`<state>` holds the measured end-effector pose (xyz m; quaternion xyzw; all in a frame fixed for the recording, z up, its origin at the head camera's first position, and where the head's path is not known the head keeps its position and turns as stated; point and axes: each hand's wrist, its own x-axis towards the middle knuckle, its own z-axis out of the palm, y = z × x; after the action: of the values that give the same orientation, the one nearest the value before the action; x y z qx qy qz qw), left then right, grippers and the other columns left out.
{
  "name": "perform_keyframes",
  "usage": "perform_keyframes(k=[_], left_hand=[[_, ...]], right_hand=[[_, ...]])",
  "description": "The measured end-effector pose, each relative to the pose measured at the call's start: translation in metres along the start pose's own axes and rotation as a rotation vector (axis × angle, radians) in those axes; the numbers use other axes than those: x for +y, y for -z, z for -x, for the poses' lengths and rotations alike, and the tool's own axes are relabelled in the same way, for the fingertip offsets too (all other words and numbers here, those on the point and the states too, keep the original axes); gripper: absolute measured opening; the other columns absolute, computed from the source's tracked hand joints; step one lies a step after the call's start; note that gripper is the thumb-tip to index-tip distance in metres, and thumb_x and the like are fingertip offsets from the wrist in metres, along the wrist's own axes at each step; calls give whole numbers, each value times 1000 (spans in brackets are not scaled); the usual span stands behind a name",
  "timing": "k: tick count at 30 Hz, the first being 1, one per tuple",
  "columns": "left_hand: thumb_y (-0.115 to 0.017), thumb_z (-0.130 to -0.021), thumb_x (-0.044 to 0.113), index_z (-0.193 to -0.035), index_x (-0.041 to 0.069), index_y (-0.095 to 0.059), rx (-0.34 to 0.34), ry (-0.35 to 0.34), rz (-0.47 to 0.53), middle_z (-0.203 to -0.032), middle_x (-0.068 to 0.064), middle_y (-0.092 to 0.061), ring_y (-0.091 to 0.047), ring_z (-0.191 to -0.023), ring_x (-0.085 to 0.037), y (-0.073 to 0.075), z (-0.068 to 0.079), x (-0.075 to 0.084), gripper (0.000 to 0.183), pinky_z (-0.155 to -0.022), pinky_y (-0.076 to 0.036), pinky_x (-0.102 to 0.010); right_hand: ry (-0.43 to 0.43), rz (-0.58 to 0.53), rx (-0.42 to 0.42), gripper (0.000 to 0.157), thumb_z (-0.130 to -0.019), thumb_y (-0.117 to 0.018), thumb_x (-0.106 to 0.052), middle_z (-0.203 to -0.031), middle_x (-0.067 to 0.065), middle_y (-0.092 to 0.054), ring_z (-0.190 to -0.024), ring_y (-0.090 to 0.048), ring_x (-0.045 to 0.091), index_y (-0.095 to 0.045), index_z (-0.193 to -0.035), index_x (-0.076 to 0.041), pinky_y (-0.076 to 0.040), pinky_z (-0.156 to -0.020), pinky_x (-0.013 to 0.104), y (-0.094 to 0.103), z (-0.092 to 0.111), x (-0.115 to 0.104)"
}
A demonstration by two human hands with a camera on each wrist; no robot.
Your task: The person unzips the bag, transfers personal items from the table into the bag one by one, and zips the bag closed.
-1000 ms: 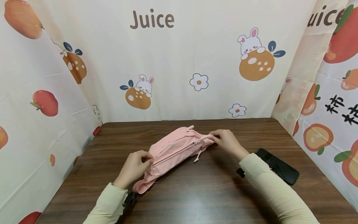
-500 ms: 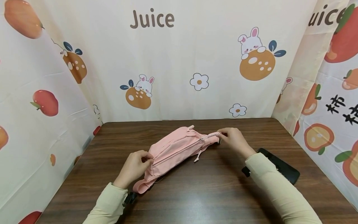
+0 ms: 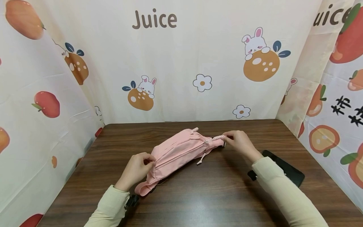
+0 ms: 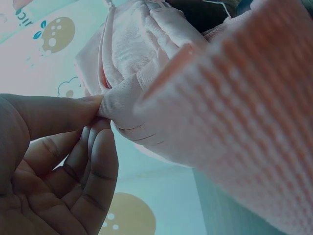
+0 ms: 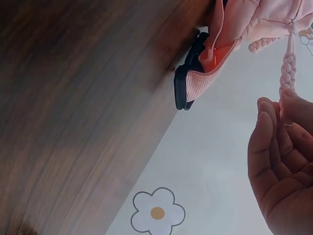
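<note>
A pink waist bag (image 3: 177, 153) lies slantwise on the table. My left hand (image 3: 136, 170) pinches the fabric at its near left end between thumb and fingers, as the left wrist view also shows. At the far right end, my right hand (image 3: 241, 145) pinches a braided zipper pull (image 5: 288, 71), drawn taut from the zipper. A second pull cord (image 3: 200, 160) hangs loose over the bag's front edge. Below the left hand, a pink strap (image 3: 144, 189) loops onto the table. The right wrist view shows a black buckle (image 5: 182, 88) on the other strap end.
A black phone (image 3: 289, 171) lies to the right, partly hidden by the right sleeve. The brown wooden table (image 3: 198, 201) meets a cream printed curtain (image 3: 175, 56) at the back, with more curtain on both sides.
My right hand has moved right with the braided pull, and the zipper slider has travelled toward the bag's right end. The left hand has stayed in place on the fabric.
</note>
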<state>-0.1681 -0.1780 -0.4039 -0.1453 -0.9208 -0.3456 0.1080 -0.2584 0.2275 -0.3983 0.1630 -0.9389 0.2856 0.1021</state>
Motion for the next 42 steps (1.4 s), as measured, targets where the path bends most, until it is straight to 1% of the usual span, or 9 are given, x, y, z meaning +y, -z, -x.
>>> perform_keyframes(k=[5, 10, 18, 23, 26, 31, 35, 38, 42], left_hand=[[-74, -80, 1, -82, 10, -73, -8, -8, 9, -80, 0, -68, -52, -63, -5, 0, 1, 0, 9, -59, -45, -21], [-74, -79, 1, -83, 11, -74, -33, -4, 30, -80, 2, -69, -53, -63, -4, 1, 2, 1, 11, -59, -45, -21], [-74, -80, 1, -82, 11, -74, -38, -18, 31, -80, 1, -69, -53, -65, -3, 0, 1, 2, 10, -59, -45, -20], [-74, -80, 1, -82, 10, -74, -39, -15, 28, -80, 1, -69, -54, -66, -5, 0, 1, 2, 10, -60, -46, -21], [-75, -79, 1, -82, 10, -74, -41, -6, 29, -81, 1, -69, -54, -66, -5, 0, 2, 3, 9, -60, -46, -21], [-75, -79, 2, -81, 11, -74, -43, -2, 20, -81, 1, -69, -55, -67, -5, 0, 2, 3, 9, -61, -46, -20], [-75, -79, 2, -81, 11, -74, -41, -5, 14, -81, 1, -69, -56, -68, -5, 0, 2, 3, 10, -62, -47, -21], [-75, -79, 2, -81, 11, -74, -42, -3, 15, -81, 1, -69, -55, -68, -5, 0, 2, 3, 9, -62, -47, -20], [-75, -79, 2, -81, 11, -74, -47, 7, 23, -81, 0, -69, -55, -67, -5, -1, 3, 2, 9, -61, -46, -20]], right_hand=[[-5, -5, -5, 19, -94, -65, -20, -98, 13, -74, -75, -58, 17, -75, -103, -5, -45, -66, 31, 4, 7, 0], [-30, -1, -28, 18, -94, -65, -19, -96, 11, -74, -74, -57, 17, -75, -102, -6, -44, -64, 30, 5, 12, 2], [-23, 18, -108, 16, -93, -65, -15, -84, 6, -72, -67, -55, 10, -74, -100, -3, -45, -62, 29, -1, 15, 6], [-10, 32, -166, 13, -91, -66, -15, -80, 3, -71, -65, -54, 11, -74, -92, -5, -45, -61, 29, -6, 15, 8], [-11, 34, -220, 12, -90, -68, -17, -74, -1, -67, -63, -51, 11, -74, -85, -8, -42, -60, 29, -11, 15, 9], [-12, 40, -292, 14, -86, -70, -17, -60, -7, -53, -56, -45, 10, -70, -74, -11, -37, -54, 26, -19, 14, 7], [8, 41, -345, 17, -85, -71, -19, -58, -9, -49, -55, -43, 9, -67, -70, -13, -36, -53, 25, -24, 14, 2], [26, 60, -366, 20, -84, -72, -20, -58, -10, -47, -54, -42, 8, -65, -67, -15, -35, -53, 25, -28, 14, 0], [34, 72, -365, 22, -83, -73, -20, -57, -10, -47, -54, -41, 8, -63, -64, -16, -34, -53, 25, -31, 13, -2]])
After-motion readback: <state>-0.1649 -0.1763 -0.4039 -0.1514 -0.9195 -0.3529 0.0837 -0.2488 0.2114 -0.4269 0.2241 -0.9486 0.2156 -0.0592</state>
